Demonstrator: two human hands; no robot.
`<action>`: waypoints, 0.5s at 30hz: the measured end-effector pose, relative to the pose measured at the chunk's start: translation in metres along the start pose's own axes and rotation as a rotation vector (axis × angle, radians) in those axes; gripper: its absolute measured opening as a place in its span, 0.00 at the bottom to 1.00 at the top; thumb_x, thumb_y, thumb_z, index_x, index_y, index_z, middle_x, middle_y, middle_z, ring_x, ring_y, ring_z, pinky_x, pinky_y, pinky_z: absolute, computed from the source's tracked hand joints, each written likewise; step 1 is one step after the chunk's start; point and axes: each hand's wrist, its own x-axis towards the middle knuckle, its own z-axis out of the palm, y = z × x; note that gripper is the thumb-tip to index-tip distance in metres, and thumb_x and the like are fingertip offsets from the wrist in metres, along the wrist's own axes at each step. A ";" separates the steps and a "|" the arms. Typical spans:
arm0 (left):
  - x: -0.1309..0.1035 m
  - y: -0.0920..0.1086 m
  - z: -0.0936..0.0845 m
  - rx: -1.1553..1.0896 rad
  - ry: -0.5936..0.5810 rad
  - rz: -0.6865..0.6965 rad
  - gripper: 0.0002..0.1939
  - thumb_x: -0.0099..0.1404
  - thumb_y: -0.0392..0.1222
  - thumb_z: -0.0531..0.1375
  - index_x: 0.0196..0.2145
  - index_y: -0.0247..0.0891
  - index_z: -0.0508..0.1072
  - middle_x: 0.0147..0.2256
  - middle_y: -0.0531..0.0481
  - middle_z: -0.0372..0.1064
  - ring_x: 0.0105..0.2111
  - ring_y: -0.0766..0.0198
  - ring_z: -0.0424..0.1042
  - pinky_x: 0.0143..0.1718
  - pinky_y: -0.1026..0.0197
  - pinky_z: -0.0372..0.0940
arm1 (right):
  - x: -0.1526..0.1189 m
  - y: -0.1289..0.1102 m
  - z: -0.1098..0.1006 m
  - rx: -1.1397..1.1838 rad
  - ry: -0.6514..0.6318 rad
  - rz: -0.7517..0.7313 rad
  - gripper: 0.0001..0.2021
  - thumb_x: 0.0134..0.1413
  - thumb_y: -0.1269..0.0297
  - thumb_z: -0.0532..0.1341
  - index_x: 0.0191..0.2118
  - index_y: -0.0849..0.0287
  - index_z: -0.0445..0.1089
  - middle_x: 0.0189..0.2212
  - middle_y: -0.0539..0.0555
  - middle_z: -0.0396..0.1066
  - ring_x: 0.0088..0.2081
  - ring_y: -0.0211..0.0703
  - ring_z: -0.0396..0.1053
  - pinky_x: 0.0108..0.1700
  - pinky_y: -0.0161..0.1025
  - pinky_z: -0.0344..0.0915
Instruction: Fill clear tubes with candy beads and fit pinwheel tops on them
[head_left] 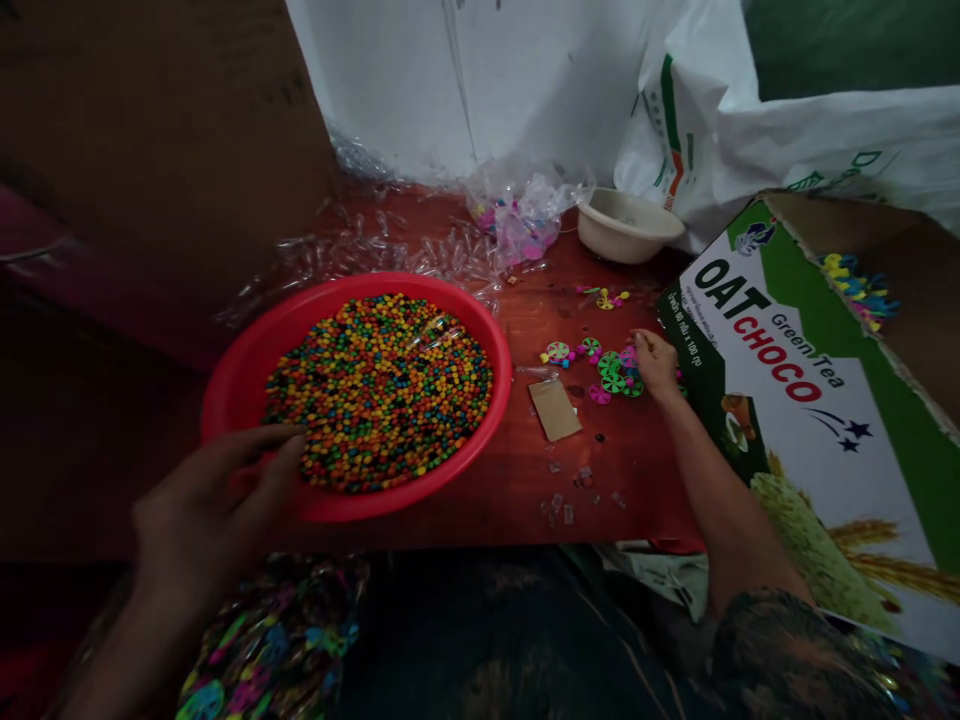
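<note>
My left hand (217,490), blurred, hovers over the near left rim of a red basin (495,400). Its forefinger stretches forward with the thumb below, and I see nothing held between them. Small multicoloured beads or candies (382,400) fill much of the basin, with a few clear plastic tubes (435,335) lying on top. On the right, my right hand (654,358) has its fingertips closed on a pink plastic pinwheel piece at the edge of a pile of green and pink pinwheels (611,372). The fingers partly hide that piece.
Clear plastic tubes (450,255) spread behind the basin beside a clear bag (525,210) of coloured pieces. A cream bowl (630,230) stands at the back. An open carton (787,370) flanks my right arm. Cardboard (555,410) lies mid-table. Wrapped coloured toys (262,650) sit below the table edge.
</note>
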 end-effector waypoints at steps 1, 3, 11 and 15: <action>0.004 0.002 0.007 0.033 -0.036 0.054 0.10 0.60 0.53 0.54 0.37 0.50 0.70 0.37 0.64 0.70 0.38 0.64 0.69 0.44 0.58 0.65 | 0.000 0.001 -0.003 0.024 0.016 0.044 0.23 0.55 0.54 0.47 0.45 0.67 0.68 0.36 0.62 0.73 0.34 0.43 0.69 0.37 0.40 0.65; 0.009 0.005 0.018 0.110 -0.158 0.188 0.11 0.62 0.51 0.53 0.37 0.45 0.70 0.37 0.58 0.70 0.40 0.64 0.68 0.46 0.59 0.62 | -0.004 -0.001 -0.010 0.028 0.044 0.086 0.24 0.55 0.53 0.46 0.44 0.67 0.68 0.35 0.61 0.73 0.32 0.42 0.68 0.35 0.40 0.65; 0.011 0.006 0.028 0.124 -0.410 0.208 0.18 0.64 0.52 0.47 0.40 0.41 0.71 0.40 0.49 0.71 0.36 0.62 0.69 0.40 0.62 0.61 | -0.045 -0.042 -0.003 -0.033 -0.134 -0.100 0.18 0.52 0.59 0.45 0.37 0.61 0.69 0.32 0.58 0.70 0.34 0.46 0.66 0.38 0.43 0.62; 0.013 0.007 0.022 0.145 -0.460 0.254 0.17 0.65 0.48 0.47 0.41 0.40 0.71 0.39 0.49 0.71 0.39 0.61 0.69 0.41 0.60 0.61 | -0.071 -0.048 0.014 -0.068 -0.203 -0.173 0.19 0.47 0.61 0.46 0.40 0.60 0.68 0.36 0.61 0.70 0.40 0.50 0.66 0.43 0.48 0.62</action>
